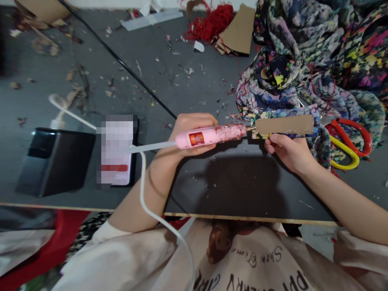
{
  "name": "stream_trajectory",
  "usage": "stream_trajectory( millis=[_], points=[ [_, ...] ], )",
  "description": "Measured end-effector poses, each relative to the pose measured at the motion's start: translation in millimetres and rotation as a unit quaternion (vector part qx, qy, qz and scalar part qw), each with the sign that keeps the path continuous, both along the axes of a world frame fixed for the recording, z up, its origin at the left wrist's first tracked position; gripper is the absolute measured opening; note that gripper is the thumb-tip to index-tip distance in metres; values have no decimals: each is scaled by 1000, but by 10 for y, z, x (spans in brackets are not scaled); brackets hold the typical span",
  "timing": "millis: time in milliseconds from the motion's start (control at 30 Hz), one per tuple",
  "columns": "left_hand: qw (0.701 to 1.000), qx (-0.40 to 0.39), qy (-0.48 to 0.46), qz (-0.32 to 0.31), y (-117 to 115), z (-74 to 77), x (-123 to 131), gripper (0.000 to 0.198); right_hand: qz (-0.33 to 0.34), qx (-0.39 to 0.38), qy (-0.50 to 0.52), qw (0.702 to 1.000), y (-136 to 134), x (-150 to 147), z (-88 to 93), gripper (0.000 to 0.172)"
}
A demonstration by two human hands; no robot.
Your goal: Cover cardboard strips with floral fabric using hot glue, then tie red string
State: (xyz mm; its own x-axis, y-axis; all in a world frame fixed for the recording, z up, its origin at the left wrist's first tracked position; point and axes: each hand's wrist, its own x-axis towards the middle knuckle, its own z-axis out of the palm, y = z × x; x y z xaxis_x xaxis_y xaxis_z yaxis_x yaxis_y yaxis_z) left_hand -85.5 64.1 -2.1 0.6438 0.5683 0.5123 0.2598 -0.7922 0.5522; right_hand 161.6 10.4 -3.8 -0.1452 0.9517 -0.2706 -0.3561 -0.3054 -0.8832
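My left hand [190, 121] is wrapped round a pink glue gun [209, 137], with a glue stick [154, 146] sticking out of its rear end. The metal nozzle points right and meets the left end of a small cardboard strip [283, 125]. Floral fabric [315, 111] lies under the strip and shows along its edges. My right hand [287, 149] pinches the lower edge of the strip and fabric between thumb and fingers. Just right of the strip rest scissors [348, 141] with red and yellow handles, their blades partly hidden by cloth.
A heap of floral cloth [303, 48] fills the back right. Red yarn [212, 22] and cardboard pieces [236, 30] lie at the back. At left are a phone [117, 149], a dark box-like device [57, 161], a white cable [144, 190] and a black cord [121, 62]. Scraps litter the table.
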Motion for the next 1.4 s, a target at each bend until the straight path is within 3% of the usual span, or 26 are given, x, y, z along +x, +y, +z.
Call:
stream_trajectory(
  millis=[700, 867, 1067, 1267, 1400],
  points=[
    [996, -54, 21, 73, -42, -49, -69, 39, 45, 38, -71, 996, -41, 79, -124, 21],
    [996, -59, 28, 60, -27, -49, -45, 54, 33, 28, -82, 996, -42, 76, -126, 24],
    [994, -83, 49, 59, -34, -68, -67, 58, 30, 30, -64, 997, -34, 46, -90, 27],
    [996, -70, 38, 39, -18, -59, -65, 55, -18, -12, -26, 999, 0, -16, 20, 24],
    [998, -50, 9, 48, 2, -141, -70, 47, -22, -35, -13, 999, 3, -26, 62, 21]
  ],
)
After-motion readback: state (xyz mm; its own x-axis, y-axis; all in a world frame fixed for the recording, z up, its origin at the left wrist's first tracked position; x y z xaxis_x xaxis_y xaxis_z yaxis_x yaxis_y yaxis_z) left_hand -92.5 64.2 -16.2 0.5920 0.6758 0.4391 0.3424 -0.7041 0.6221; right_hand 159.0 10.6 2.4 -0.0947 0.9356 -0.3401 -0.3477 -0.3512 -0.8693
